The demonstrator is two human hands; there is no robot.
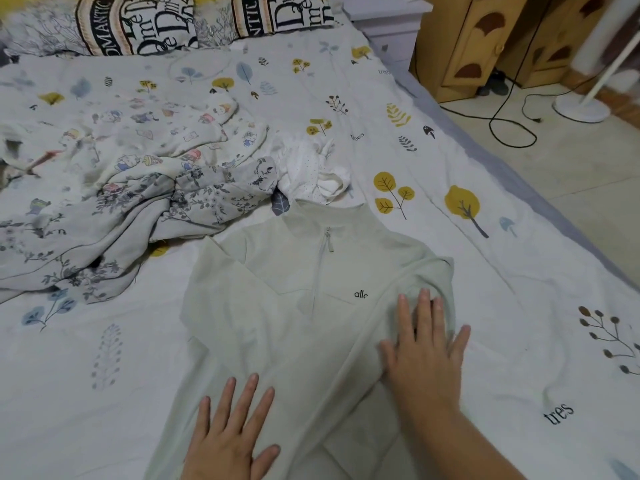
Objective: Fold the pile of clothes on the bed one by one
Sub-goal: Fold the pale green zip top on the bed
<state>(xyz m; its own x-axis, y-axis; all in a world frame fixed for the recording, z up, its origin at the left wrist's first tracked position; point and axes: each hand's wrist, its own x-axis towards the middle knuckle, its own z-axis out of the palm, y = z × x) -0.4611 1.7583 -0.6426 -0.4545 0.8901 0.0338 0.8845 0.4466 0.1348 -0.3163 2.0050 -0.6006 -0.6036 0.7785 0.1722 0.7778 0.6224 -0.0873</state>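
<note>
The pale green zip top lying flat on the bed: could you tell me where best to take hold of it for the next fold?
I would pinch the pale green zip top at its hem, the edge nearest the person, and lift that toward the collar. Both sleeves already lie folded across the front, the right hand and left hand press it flat, and the body forms a long strip running away from the person.

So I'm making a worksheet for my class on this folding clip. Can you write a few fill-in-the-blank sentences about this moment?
1. Both hands lie flat on the pale green ____ top, the left hand and the right hand.
2. The small black logo on the top's chest reads ____.
3. The unfolded pile lies on the person's ____ side of the bed.

Missing words: zip-neck; allo; left
</note>
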